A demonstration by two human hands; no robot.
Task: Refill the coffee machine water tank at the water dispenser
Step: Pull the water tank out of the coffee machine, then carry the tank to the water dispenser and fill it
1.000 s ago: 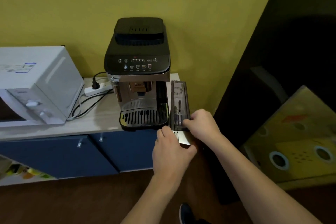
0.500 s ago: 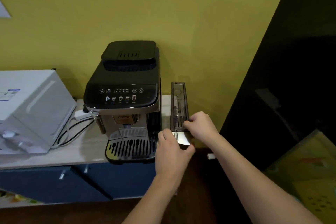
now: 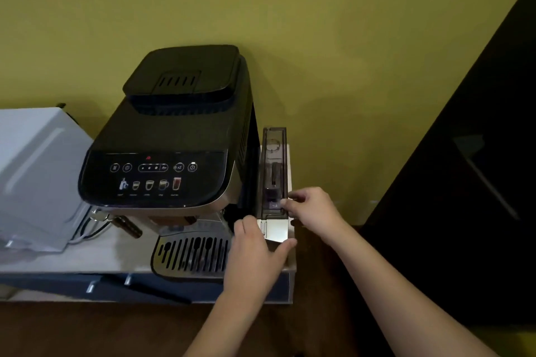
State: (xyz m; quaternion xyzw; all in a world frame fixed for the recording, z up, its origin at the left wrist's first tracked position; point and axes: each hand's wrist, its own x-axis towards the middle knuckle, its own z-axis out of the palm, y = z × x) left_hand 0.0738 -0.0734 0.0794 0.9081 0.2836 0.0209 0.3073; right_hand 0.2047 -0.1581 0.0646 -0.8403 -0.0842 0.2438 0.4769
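Note:
A black coffee machine [image 3: 174, 136] stands on a light countertop [image 3: 101, 252] against the yellow wall. Its narrow, dark translucent water tank [image 3: 274, 165] stands upright at the machine's right side, a little apart from the body, with a pale front panel at the bottom. My left hand [image 3: 255, 255] wraps the tank's lower front, thumb on its left and fingers under its right corner. My right hand [image 3: 311, 209] pinches the tank's upper right front edge. No water dispenser is in view.
A white microwave [image 3: 34, 177] stands left of the machine, with cables between them. The drip tray grille [image 3: 191, 255] juts out at the front. Blue cabinet fronts [image 3: 145, 288] lie below the counter. A dark tall panel [image 3: 464, 182] rises on the right.
The view has come much closer to the machine and tilted up. Both hands keep their hold on the tank, which stands slightly farther out from the machine's side.

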